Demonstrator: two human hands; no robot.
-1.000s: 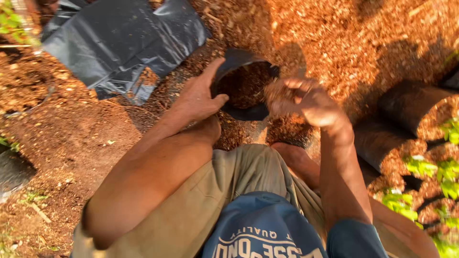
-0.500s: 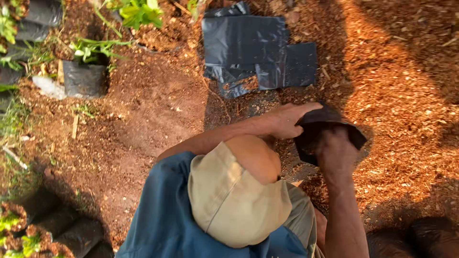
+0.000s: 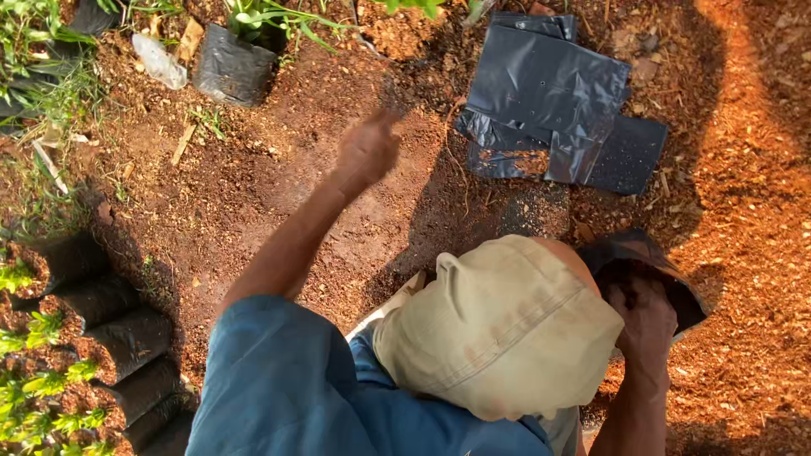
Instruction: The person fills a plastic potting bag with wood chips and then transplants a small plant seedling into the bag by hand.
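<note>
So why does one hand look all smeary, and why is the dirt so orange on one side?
Head view: the left hand is motion-blurred, smeared out over the dirt; the right hand on the bag looks sharper. Low, warm sunlight makes the wood chips at the right glow orange, while a dark shadow lies across the middle, below the plastic sheets.

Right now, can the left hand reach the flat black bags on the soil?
Probably yes: the left hand hangs over bare soil just beside the flat black bags, with nothing lying between them.
</note>
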